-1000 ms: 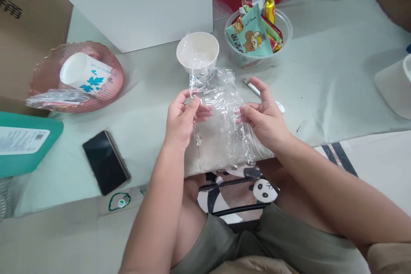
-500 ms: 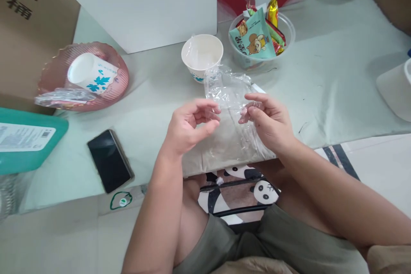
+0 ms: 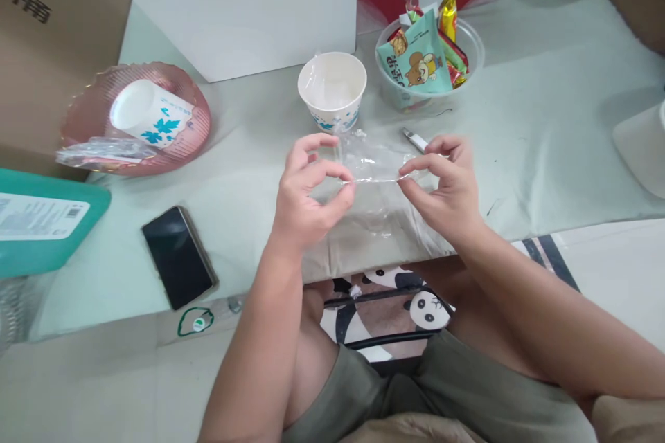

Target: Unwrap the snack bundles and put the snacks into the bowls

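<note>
Half a second ago, your left thumb and fingers stood apart; now your left hand point(image 3: 306, 187) has thumb and forefinger together on the clear plastic film point(image 3: 368, 163). Your right hand point(image 3: 447, 187) pinches it too, thumb to forefinger. The edge nearest you, loose and crumpled before, now runs nearly straight from one pinch to the other, so you appear to have control of it from both ends. The film is so clear that how many layers you hold is hard to tell.

It hangs over the tabletop point(image 3: 249, 152) toward the near edge, on your side of the white paper bowl point(image 3: 337, 114). The knife point(image 3: 414, 140), partly covered by film before, shows again just beyond your right hand. Farther back, toward the far edge, is the clear tub point(image 3: 476, 66) of snack packets point(image 3: 420, 59).

To your left, the phone point(image 3: 179, 256) lies by the near edge, and the pink bowl point(image 3: 197, 107) holds a tipped paper cup point(image 3: 156, 114). A green container point(image 3: 46, 221) takes the near left corner; a white container point(image 3: 644, 145) stands at the right. Pale floor point(image 3: 104, 387) shows below the near edge.
</note>
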